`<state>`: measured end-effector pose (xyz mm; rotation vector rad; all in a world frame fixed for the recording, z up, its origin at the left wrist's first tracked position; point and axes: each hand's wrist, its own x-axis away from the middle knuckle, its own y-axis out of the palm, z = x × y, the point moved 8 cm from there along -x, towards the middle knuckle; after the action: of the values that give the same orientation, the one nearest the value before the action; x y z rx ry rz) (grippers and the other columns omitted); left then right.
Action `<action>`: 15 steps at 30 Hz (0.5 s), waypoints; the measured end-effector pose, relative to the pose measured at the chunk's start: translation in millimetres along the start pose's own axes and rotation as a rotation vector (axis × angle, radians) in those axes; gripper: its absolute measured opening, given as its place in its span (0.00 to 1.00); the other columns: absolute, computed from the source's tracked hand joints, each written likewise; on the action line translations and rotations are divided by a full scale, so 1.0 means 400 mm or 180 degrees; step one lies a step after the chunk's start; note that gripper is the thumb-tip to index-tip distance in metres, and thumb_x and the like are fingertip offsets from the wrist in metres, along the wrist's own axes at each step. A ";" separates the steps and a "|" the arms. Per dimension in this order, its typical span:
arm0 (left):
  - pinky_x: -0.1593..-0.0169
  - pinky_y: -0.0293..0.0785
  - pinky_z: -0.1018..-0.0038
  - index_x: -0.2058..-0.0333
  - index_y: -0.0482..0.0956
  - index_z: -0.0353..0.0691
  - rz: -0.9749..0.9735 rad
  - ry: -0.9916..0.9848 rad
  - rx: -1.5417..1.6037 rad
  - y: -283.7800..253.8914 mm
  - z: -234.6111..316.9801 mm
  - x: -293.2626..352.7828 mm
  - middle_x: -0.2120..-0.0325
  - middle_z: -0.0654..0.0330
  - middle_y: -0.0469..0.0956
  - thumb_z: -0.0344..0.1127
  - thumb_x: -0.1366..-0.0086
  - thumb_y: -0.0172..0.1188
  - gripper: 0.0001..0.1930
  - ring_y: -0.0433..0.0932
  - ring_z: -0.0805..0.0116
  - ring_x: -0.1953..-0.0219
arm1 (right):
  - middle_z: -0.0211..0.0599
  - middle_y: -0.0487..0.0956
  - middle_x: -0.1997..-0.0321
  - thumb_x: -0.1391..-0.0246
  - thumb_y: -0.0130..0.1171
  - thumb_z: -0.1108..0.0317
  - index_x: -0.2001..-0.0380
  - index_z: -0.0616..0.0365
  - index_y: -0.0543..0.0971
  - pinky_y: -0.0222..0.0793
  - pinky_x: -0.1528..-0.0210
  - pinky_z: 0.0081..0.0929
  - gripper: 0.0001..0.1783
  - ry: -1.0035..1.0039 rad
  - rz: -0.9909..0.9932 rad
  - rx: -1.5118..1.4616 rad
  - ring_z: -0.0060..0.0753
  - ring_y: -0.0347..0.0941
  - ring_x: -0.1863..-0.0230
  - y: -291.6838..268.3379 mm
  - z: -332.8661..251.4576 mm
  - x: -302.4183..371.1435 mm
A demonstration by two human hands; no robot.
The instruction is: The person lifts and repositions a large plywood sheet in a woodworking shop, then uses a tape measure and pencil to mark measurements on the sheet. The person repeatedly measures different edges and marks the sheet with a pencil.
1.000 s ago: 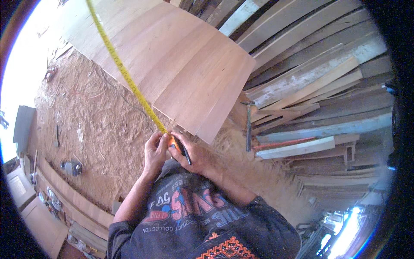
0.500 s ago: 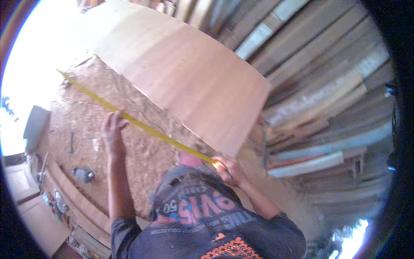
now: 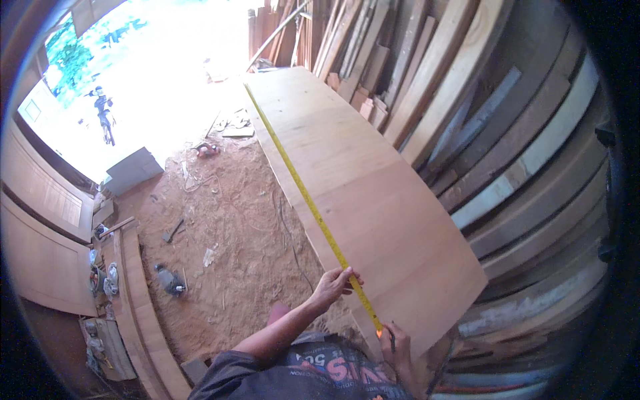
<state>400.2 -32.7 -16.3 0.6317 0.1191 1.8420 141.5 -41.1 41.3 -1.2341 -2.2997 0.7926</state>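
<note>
A large sheet of plywood (image 3: 393, 227) stretches away from me, with its near corner by my right hand. The yellow tape measure blade (image 3: 303, 190) is drawn out along its left side, reaching up to the far end. My left hand (image 3: 333, 287) has its fingers closed round the blade close to the board's left edge. At the near end, my right hand (image 3: 398, 343) grips the tape measure's case, of which only a bright orange bit shows. A thin dark stick-like thing (image 3: 392, 341) also shows at that hand; its kind is unclear.
Long timber planks (image 3: 460, 73) lean along the right side. Sawdust covers the ground (image 3: 227, 227) at left, where a hammer (image 3: 173, 230) and a dark power tool (image 3: 170, 280) lie. Wooden panel doors (image 3: 47, 253) stand far left. A distant person (image 3: 103, 110) is outdoors on a two-wheeler.
The tape blade has swung from above the sawdust onto the plywood. Both hands have shifted right and nearer the board, and the view has turned to show more of the far end.
</note>
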 end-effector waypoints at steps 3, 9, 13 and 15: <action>0.53 0.78 0.70 0.55 0.80 0.41 0.0248 0.0049 -0.0126 -0.114 0.082 -0.136 0.60 0.62 0.85 0.53 0.22 0.46 0.22 0.83 0.71 0.56 | 0.51 0.77 0.76 0.41 0.54 0.69 0.69 0.61 0.80 0.71 0.69 0.40 0.09 -0.0348 -0.0002 0.0347 0.50 0.76 0.75 -0.026 0.017 -0.024; 0.49 0.76 0.65 0.54 0.82 0.36 0.0360 0.0780 -0.0738 -0.347 0.265 -0.392 0.59 0.56 0.86 0.56 0.22 0.45 0.27 0.84 0.65 0.55 | 0.56 0.82 0.68 0.38 0.56 0.55 0.61 0.57 0.83 0.73 0.63 0.49 0.17 0.0106 0.0120 -0.0050 0.61 0.78 0.68 0.026 0.044 -0.136; 0.42 0.74 0.60 0.49 0.81 0.36 0.0959 0.0755 -0.1928 -0.491 0.277 -0.460 0.56 0.46 0.84 0.57 0.24 0.44 0.28 0.81 0.47 0.47 | 0.55 0.81 0.70 0.38 0.53 0.53 0.63 0.56 0.83 0.73 0.66 0.50 0.18 -0.0391 0.0076 0.0719 0.60 0.79 0.69 0.138 0.012 -0.382; 0.44 0.75 0.58 0.50 0.81 0.38 0.0955 0.1167 -0.2292 -0.512 0.281 -0.458 0.55 0.45 0.83 0.50 0.27 0.53 0.21 0.80 0.45 0.48 | 0.54 0.81 0.70 0.37 0.52 0.52 0.64 0.56 0.83 0.72 0.66 0.51 0.19 -0.0682 0.0004 0.1150 0.61 0.79 0.69 0.203 -0.001 -0.506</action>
<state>669.3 -148.1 -64.7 -0.2039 -0.4055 2.0907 297.6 -176.4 -28.9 -1.0287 -2.1822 1.3286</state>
